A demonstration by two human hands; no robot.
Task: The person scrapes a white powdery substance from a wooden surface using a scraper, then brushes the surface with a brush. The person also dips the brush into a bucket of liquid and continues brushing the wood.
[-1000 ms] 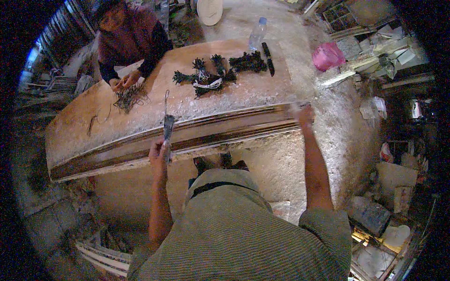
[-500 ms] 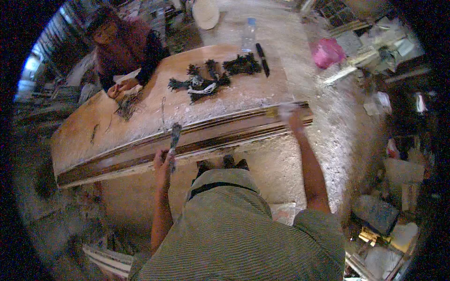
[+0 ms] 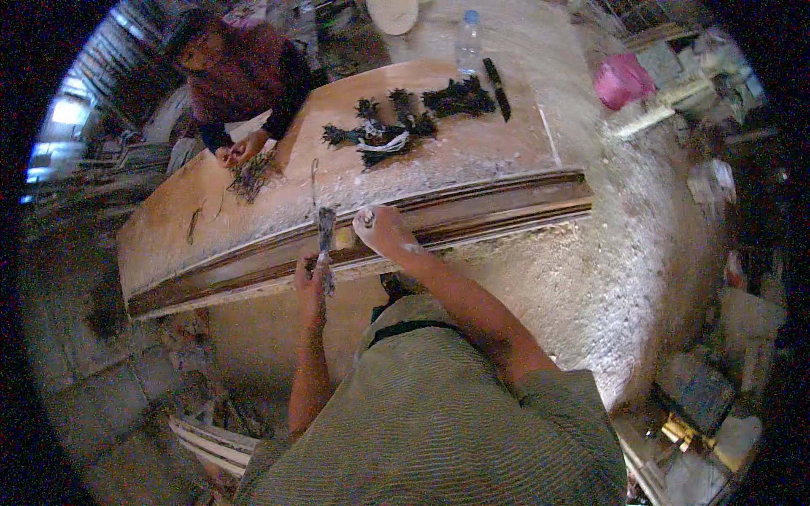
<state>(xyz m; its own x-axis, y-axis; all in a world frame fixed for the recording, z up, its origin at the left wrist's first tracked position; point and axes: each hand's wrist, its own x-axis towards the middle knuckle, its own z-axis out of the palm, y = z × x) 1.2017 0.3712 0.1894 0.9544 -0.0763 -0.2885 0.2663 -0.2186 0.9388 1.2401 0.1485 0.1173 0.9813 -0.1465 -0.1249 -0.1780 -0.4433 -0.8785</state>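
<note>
A long, grooved, dark brown wooden moulding [image 3: 472,203] lies along the near side of the table. In my left hand [image 3: 310,278] is an upright brush-like tool [image 3: 326,229], whitish and grey, its wide end against the moulding's far side. My right hand [image 3: 380,229], dusted white, is closed and rests on the moulding just right of that tool. Whatever its fingers hold is hidden. A small yellowish patch [image 3: 344,238] shows on the moulding between my hands.
White crumbs cover the tabletop [image 3: 270,198]. On it lie dark bundled strands [image 3: 384,135], a black stick-like object [image 3: 497,88] and a clear bottle [image 3: 468,44]. Across the table, a person [image 3: 245,84] handles thin dark strands [image 3: 251,179]. A pink bag [image 3: 623,82] sits beyond the right side.
My right hand has swept left along the moulding, from near its right end to beside the tool. My left hand still grips the tool. The whole view has shifted slightly.
</note>
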